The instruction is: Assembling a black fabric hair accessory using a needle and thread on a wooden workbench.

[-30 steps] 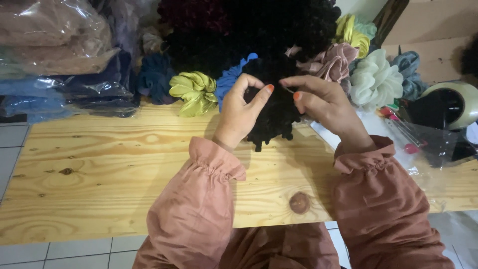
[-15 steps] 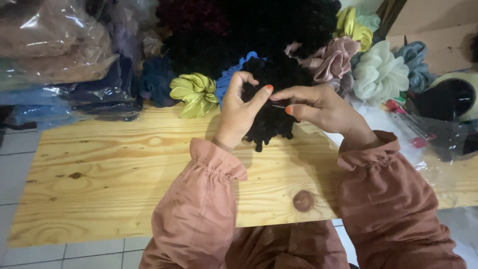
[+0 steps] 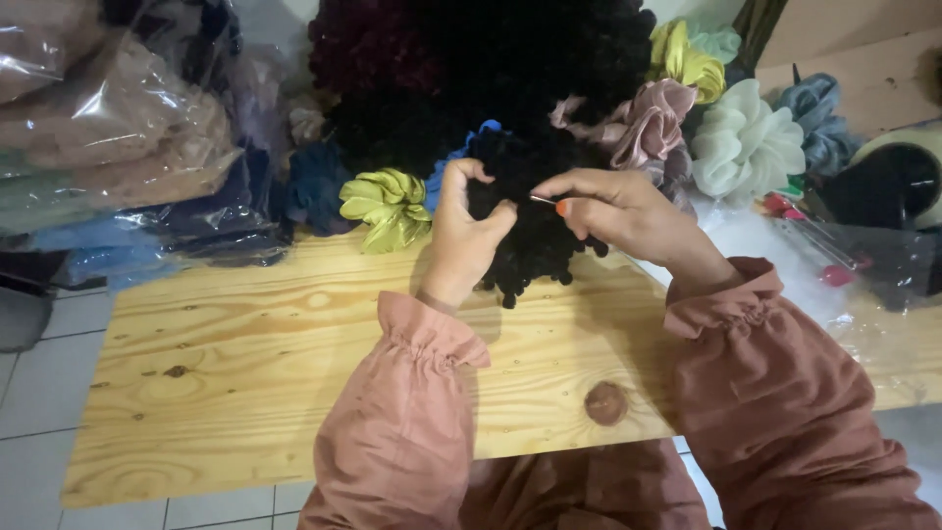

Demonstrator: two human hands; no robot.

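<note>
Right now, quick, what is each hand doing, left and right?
Left hand: closed on the black ruffled scrunchie, held over the wooden table.
Right hand: fingers pinched around a thin needle at the scrunchie.

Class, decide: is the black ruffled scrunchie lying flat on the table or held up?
Held up: the black scrunchie is gripped by both hands, left hand, right hand.

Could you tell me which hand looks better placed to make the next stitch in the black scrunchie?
Probably the right hand: it pinches a thin needle at the black scrunchie, while the left hand grips the fabric.
</note>
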